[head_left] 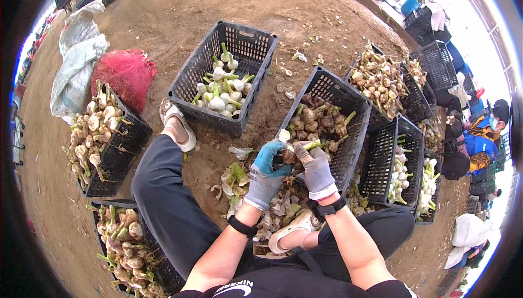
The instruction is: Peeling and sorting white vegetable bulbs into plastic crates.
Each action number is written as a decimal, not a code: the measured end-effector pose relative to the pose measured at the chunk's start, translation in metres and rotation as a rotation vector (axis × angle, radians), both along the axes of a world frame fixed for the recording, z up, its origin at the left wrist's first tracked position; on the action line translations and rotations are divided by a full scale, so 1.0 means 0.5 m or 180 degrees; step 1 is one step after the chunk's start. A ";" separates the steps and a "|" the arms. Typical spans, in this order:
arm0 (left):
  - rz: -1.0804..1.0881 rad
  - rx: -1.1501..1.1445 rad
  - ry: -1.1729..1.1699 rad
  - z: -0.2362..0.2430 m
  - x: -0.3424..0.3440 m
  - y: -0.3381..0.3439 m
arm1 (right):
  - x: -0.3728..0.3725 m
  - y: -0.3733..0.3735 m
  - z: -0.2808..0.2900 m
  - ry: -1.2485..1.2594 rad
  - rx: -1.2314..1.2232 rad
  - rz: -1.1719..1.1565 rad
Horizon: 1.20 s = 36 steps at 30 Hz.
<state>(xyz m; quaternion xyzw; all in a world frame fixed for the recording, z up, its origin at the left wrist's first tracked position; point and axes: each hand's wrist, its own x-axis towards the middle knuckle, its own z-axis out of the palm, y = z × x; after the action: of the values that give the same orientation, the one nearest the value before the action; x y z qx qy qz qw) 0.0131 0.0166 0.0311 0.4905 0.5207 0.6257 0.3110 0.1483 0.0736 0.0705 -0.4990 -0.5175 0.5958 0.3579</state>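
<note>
While I have both hands at the near end of the middle black crate (353, 144), room is tight to the right: its rim runs close past the right hand (317, 175), and more crates (378, 167) of garlic stand just beyond. Left is looser. Strip of dirt floor (272, 107) lies between that crate and the crate with white bulbs (202, 111); more dirt ahead past both. Near side is boxed in by bent legs (174, 194), left shoe (183, 129) close to the white-bulb crate. Peel pile (283, 211) lies between the legs.

Pose: forearms come up from the bottom edge and converge, dark band (243, 226) on each wrist. Left hand (265, 173), grey glove with blue fingers, angles in to the right; right hand, grey glove, leans in to the left. Fingertips nearly meet.

Left grip: fingers curled round a brown garlic bulb (288, 155), which sits between the two hands. Right grip: fingers bent in on a green stem (312, 145). Can't tell if stem and bulb are one piece. White bit (284, 135) at the left fingertips, can't make out what.
</note>
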 end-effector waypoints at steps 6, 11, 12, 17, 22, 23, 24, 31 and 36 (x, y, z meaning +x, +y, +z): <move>-0.0260 0.0164 0.0325 0.019 0.000 -0.019 | 0.022 -0.038 0.018 0.0060 0.0223 0.0130; -0.0990 -0.0834 -0.2073 0.005 0.019 -0.030 | 0.033 -0.050 0.011 0.0346 0.0149 0.0296; -0.0997 -0.0536 -0.2130 0.004 0.033 -0.033 | 0.035 -0.048 0.009 0.0099 0.0476 0.0450; -0.1178 -0.1443 -0.3825 -0.004 0.030 -0.028 | 0.059 -0.042 0.009 -0.2467 0.2590 0.0985; -0.0785 -0.1681 -0.2888 -0.021 0.029 -0.023 | 0.046 -0.049 -0.013 -0.0787 0.1639 0.0287; -0.0523 -0.1518 -0.2322 -0.025 0.031 -0.023 | 0.034 -0.053 -0.024 -0.0950 0.1059 -0.0006; -0.0290 -0.1021 -0.2223 -0.029 0.044 -0.011 | 0.036 -0.051 -0.031 -0.1230 0.1397 -0.0202; -0.0365 -0.1090 -0.1772 -0.011 0.087 -0.048 | 0.030 -0.079 -0.055 -0.1698 0.2374 0.0066; -0.0269 -0.1383 -0.2175 -0.003 0.049 -0.030 | 0.010 -0.091 -0.067 -0.0549 0.0751 0.0174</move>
<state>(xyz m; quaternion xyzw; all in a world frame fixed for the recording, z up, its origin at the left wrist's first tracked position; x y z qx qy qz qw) 0.0378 0.0018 0.0296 0.1982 0.4869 0.6148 0.5880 0.1534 0.0281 0.0371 -0.4886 -0.6261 0.4953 0.3520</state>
